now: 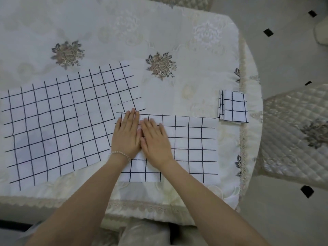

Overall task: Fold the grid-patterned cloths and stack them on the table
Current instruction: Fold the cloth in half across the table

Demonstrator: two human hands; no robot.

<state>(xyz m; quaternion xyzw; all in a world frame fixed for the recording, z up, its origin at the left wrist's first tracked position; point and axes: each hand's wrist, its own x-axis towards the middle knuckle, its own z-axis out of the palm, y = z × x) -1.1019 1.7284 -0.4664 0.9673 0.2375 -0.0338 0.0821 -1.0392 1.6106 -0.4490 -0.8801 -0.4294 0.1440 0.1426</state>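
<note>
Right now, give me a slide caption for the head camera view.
Both hands (left, right) press flat on a half-folded white black-grid cloth, between unfolded cloths and a small folded stack.

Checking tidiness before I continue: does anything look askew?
The flat cloths on the left lie rotated against the squared cloth under both hands, and overlap unevenly. The folded stack sits near the table's right edge.

Bare forearms without sleeves; a pale beaded bracelet (121, 154) circles the left wrist.
</note>
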